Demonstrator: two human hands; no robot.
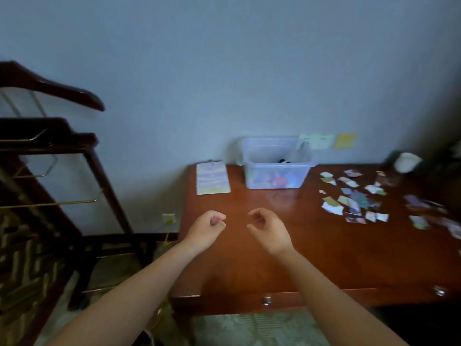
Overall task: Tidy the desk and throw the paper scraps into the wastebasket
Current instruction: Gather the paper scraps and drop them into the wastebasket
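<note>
Several torn colourful paper scraps (pixel 354 198) lie scattered over the right half of the reddish wooden desk (pixel 249 270). More scraps (pixel 424 216) lie blurred near the right edge. My left hand (pixel 208 228) hovers over the desk's left part, its fingers curled into a fist with nothing in it. About a hand's width to the right is my right hand (pixel 268 227), with its fingers also curled and holding nothing. Both hands are well left of the scraps. No wastebasket shows in this view.
A clear plastic bin (pixel 275 166) with colourful contents stands at the desk's back against the wall. A spiral notepad (pixel 212 178) lies to its left. A white container (pixel 407 161) sits at the back right. A dark wooden valet stand (pixel 57 171) stands left of the desk.
</note>
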